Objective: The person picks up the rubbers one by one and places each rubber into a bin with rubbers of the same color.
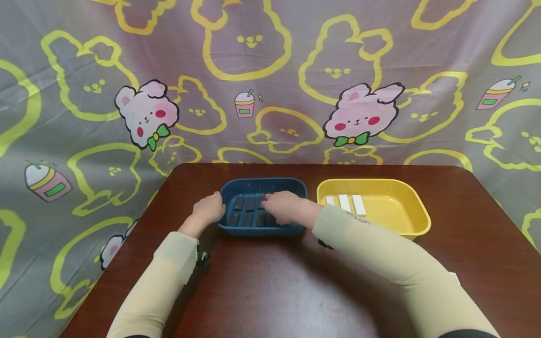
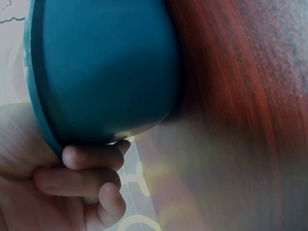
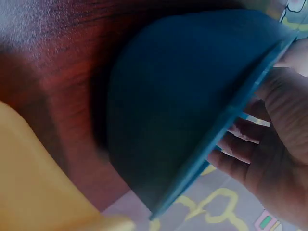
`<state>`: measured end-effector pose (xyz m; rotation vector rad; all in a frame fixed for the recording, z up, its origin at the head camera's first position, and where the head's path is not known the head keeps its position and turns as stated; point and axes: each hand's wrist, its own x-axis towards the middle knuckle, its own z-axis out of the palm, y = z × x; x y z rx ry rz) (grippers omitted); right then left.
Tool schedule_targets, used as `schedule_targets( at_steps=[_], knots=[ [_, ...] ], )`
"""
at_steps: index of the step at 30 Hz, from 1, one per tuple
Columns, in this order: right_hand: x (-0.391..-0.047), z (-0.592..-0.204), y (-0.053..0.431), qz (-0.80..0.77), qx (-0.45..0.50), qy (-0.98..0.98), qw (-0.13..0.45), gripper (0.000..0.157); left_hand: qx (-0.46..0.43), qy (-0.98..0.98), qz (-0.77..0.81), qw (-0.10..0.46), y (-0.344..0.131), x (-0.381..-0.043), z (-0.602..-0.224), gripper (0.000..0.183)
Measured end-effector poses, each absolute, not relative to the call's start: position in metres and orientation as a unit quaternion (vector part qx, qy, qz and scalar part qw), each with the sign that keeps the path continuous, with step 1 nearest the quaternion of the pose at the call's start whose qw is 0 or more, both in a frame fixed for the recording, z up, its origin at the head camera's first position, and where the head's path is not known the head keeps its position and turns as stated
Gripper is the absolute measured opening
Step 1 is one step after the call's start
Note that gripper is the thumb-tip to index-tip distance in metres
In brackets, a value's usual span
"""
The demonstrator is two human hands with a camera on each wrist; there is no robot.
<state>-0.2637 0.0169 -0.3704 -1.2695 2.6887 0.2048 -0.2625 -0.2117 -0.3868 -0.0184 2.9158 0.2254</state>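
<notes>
A blue basin (image 1: 253, 231) stands on the table with several dark rectangular blocks (image 1: 249, 219) laid in rows on its floor. My left hand (image 1: 210, 208) grips the basin's left rim; in the left wrist view its curled fingers (image 2: 79, 180) lie against the outer wall. My right hand (image 1: 284, 206) reaches over the basin's right part, fingertips down among the dark blocks. In the right wrist view the rim hides the ends of its fingers (image 3: 236, 147), so I cannot tell whether they pinch a block.
Right of the blue basin stands a yellow basin (image 1: 416, 206) with three white blocks (image 1: 359, 205) at its left side. Both are toward the far edge of the brown wooden table (image 1: 270, 286). A patterned curtain (image 1: 279, 94) hangs behind the table.
</notes>
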Motion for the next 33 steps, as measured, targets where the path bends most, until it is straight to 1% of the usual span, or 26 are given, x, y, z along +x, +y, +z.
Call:
schedule_targets(
  at_steps=[6, 10, 16, 24, 33],
  knots=[
    [-0.268, -0.379, 0.021, 0.028, -0.406, 0.907, 0.103, 0.043, -0.007, 0.991, 0.077, 0.110, -0.210, -0.263, -0.387, 0.051],
    [-0.266, -0.383, 0.022, 0.029, -0.406, 0.907, 0.110, 0.040, -0.007, 0.991, 0.077, 0.106, -0.210, -0.264, -0.387, 0.051],
    [-0.264, -0.387, 0.022, 0.037, -0.407, 0.907, 0.105, 0.037, -0.008, 0.992, 0.076, 0.103, -0.209, -0.263, -0.387, 0.051],
    [-0.266, -0.388, 0.022, 0.050, -0.408, 0.906, 0.100, 0.037, -0.005, 0.992, 0.076, 0.096, -0.211, -0.263, -0.390, 0.051],
    [-0.271, -0.377, 0.038, 0.034, -0.416, 0.905, 0.077, 0.036, -0.012, 0.993, 0.076, 0.089, -0.211, -0.263, -0.391, 0.048]
  ],
)
